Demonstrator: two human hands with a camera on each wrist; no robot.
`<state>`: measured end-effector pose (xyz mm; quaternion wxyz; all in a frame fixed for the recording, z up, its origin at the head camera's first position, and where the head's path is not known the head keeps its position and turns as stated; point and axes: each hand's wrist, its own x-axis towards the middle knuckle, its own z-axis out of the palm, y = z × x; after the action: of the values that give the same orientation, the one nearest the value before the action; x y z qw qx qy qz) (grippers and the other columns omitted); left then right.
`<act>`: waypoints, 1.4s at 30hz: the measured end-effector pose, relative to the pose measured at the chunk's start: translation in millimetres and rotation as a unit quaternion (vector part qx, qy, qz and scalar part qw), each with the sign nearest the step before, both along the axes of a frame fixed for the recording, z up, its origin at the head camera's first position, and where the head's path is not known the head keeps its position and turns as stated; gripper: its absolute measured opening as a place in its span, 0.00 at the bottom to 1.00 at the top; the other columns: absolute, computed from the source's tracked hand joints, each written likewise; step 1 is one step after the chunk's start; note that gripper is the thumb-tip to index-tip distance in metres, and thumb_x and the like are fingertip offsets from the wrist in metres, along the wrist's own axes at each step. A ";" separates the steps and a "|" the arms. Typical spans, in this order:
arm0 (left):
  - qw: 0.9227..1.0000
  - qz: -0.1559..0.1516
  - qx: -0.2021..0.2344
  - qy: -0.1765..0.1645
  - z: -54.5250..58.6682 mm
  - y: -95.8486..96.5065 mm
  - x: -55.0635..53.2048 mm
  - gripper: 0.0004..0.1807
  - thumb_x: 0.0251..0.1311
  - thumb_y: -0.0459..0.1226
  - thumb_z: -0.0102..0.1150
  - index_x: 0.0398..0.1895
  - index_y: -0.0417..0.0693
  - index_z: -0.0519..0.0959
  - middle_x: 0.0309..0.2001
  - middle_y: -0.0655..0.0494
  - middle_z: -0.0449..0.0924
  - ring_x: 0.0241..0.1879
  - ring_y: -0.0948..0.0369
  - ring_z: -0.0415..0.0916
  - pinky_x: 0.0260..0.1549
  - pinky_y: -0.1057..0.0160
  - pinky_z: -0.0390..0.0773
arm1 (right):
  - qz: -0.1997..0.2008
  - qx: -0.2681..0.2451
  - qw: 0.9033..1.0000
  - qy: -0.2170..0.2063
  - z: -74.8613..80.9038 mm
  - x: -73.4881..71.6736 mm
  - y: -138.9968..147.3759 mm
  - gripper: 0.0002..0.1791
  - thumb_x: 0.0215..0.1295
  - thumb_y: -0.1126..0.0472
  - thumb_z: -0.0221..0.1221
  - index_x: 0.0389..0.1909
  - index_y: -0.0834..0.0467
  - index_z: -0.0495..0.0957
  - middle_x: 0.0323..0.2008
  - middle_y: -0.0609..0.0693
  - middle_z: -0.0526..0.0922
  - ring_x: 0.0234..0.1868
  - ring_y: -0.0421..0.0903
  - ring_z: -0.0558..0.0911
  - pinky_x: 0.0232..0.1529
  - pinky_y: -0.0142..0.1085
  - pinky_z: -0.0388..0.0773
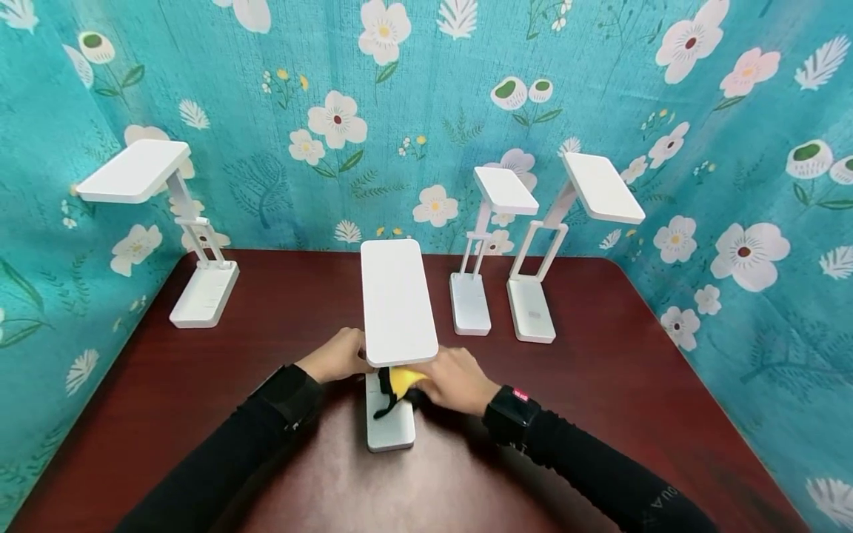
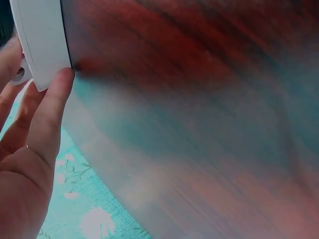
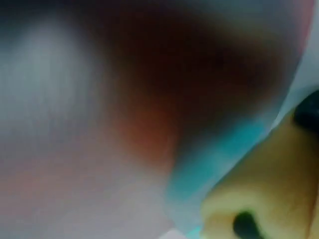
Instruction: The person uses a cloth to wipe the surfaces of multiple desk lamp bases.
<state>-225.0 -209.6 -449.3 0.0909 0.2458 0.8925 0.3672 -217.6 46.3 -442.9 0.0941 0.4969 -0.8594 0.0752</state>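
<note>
A white folding desk lamp (image 1: pixel 400 302) stands mid-table, its flat head hiding the arm and part of the base (image 1: pixel 391 433). My left hand (image 1: pixel 338 355) holds the far end of that base from the left. In the left wrist view, the fingers (image 2: pixel 47 114) lie against the white base (image 2: pixel 42 40), close over the table. From the right, my right hand (image 1: pixel 456 379) grips a yellow-and-black cloth (image 1: pixel 403 379) over the base, under the lamp head. Blurred in the right wrist view, the cloth (image 3: pixel 269 184) appears yellow with black spots. Some fingertips are hidden by the lamp head.
Another white lamp (image 1: pixel 205 292) stands at the back left of the dark red table (image 1: pixel 286 296). Two more, a smaller lamp (image 1: pixel 470 303) and a taller lamp (image 1: pixel 531 311), stand side by side at the back right. A teal flowered cloth backdrop (image 1: pixel 266 133) surrounds the table.
</note>
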 end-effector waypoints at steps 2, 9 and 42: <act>1.000 -0.002 0.001 -0.001 -2.3 1.9 0.9 0.05 0.56 0.27 0.69 0.36 0.37 0.89 0.27 0.50 0.87 0.22 0.68 0.65 0.26 0.70 0.67 | -0.009 -0.005 1.000 -0.009 -3.8 -5.4 1.1 0.20 0.63 0.58 0.67 0.57 0.44 0.81 0.45 0.44 0.87 0.35 0.40 0.81 0.26 0.30 0.71; 1.000 0.003 0.000 0.006 -1.5 0.9 4.0 0.07 0.58 0.29 0.69 0.39 0.37 0.88 0.23 0.51 0.82 0.21 0.69 0.65 0.28 0.69 0.66 | 0.045 0.015 0.999 -0.017 0.9 17.8 14.1 0.22 0.63 0.60 0.67 0.58 0.43 0.82 0.46 0.41 0.84 0.38 0.37 0.82 0.26 0.25 0.72; 1.000 -0.012 0.020 -0.001 -3.0 -0.6 2.1 0.08 0.60 0.28 0.67 0.41 0.37 0.88 0.33 0.46 0.88 0.24 0.67 0.73 0.30 0.66 0.71 | 0.112 0.068 0.991 0.017 22.3 51.5 8.5 0.19 0.59 0.49 0.71 0.52 0.40 0.84 0.36 0.38 0.81 0.31 0.35 0.79 0.19 0.20 0.54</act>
<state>-222.9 -210.2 -452.3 0.0914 0.2574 0.8820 0.3840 -166.1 54.9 -420.7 0.0662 0.5962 -0.7999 0.0185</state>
